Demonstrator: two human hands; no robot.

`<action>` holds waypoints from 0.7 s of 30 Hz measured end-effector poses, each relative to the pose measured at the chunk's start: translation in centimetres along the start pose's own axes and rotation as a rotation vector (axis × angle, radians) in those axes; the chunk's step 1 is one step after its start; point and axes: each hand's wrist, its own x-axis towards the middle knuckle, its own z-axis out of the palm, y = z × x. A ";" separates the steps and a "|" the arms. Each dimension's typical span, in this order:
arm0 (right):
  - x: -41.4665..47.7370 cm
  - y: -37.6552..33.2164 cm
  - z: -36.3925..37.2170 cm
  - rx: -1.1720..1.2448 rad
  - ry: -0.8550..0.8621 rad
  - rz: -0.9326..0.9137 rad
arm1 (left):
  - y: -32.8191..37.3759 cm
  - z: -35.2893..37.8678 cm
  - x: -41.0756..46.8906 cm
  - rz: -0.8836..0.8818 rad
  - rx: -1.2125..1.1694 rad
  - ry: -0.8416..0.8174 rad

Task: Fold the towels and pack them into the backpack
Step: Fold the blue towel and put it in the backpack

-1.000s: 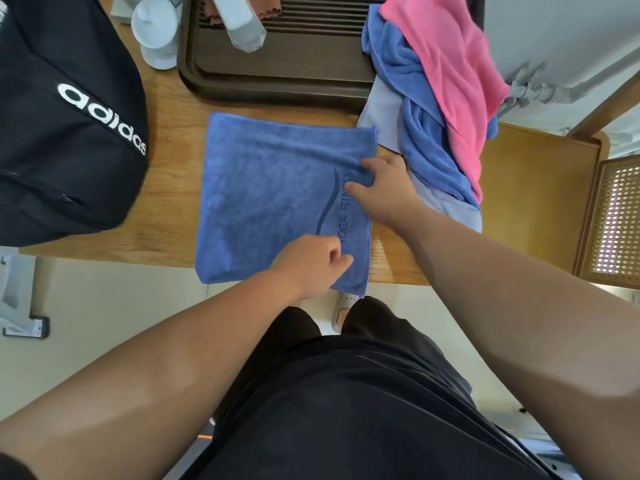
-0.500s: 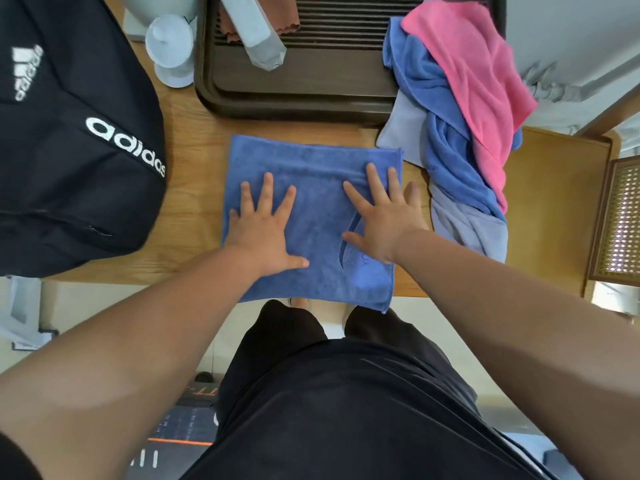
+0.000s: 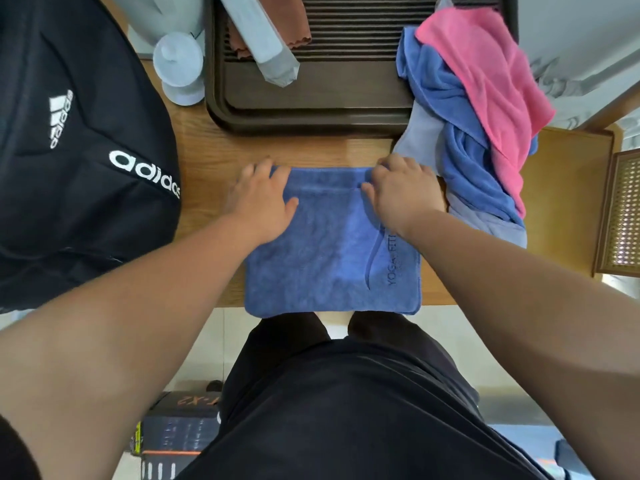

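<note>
A blue towel (image 3: 329,244), folded to a square with dark lettering near its right edge, lies on the wooden table (image 3: 207,150) and hangs slightly over the front edge. My left hand (image 3: 259,199) is at its far left corner with fingers curled over the far edge, and it looks blurred. My right hand (image 3: 401,192) grips the far right corner, thumb on top beside a small crease. The black backpack (image 3: 86,150) with white logo stands at the left. A pile of unfolded towels sits far right: pink (image 3: 485,81), blue (image 3: 467,161) and pale lilac (image 3: 419,133).
A dark brown slatted tray (image 3: 311,112) sits behind the towel, holding a grey object (image 3: 266,46) and a brown cloth (image 3: 298,32). A white lidded cup (image 3: 178,67) stands left of it. A lower wooden cabinet (image 3: 568,188) is on the right. Boxes (image 3: 180,431) lie on the floor.
Both hands lay flat on the middle of the blue towel half a second ago. They have slid to its far edge, one at each corner, and the fingers have curled.
</note>
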 end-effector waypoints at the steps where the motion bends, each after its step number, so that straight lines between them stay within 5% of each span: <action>1: 0.5 0.1 -0.3 -0.003 -0.015 0.044 | -0.3 -0.4 0.5 0.002 -0.020 0.004; 11: 2.1 0.6 -1.4 -0.102 -0.146 0.019 | -1.8 -1.6 2.5 -0.020 0.042 0.025; 21: 3.2 2.1 -4.1 -0.080 -0.003 0.070 | -2.3 -3.9 3.8 -0.098 -0.134 0.166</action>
